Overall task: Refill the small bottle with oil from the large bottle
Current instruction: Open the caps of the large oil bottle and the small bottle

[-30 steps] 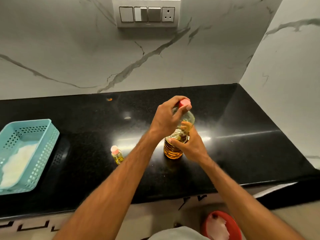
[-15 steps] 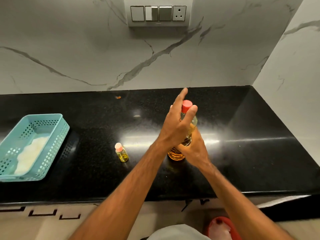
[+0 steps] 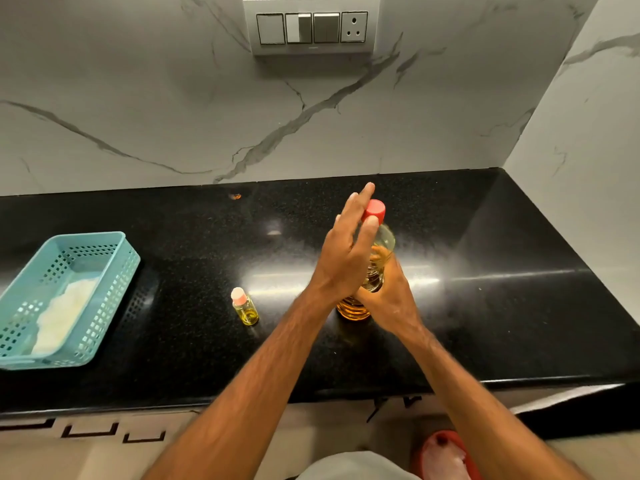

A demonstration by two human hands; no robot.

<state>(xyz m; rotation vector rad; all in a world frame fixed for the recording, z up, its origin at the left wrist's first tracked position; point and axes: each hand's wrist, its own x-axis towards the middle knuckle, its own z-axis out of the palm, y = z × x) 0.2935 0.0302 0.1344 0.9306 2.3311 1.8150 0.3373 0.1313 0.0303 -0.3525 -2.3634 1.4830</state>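
Oil bottle (image 3: 375, 258) stands right of centre on the bench (image 3: 519, 306), your right hand (image 3: 391, 299) gripping its body, while your left hand (image 3: 346, 251), which a moment ago wrapped the red cap (image 3: 374, 210), now has fingers straight beside it, so the cap is likely still on.

Kitchen corner: white marble walls (image 3: 138, 98) veined grey, meeting at right. Grey switch plate (image 3: 311, 26) with socket high on back wall. Polished black stone bench (image 3: 502, 271) mirroring overhead light. Beige floor (image 3: 86, 455) with dark key-pattern border below.
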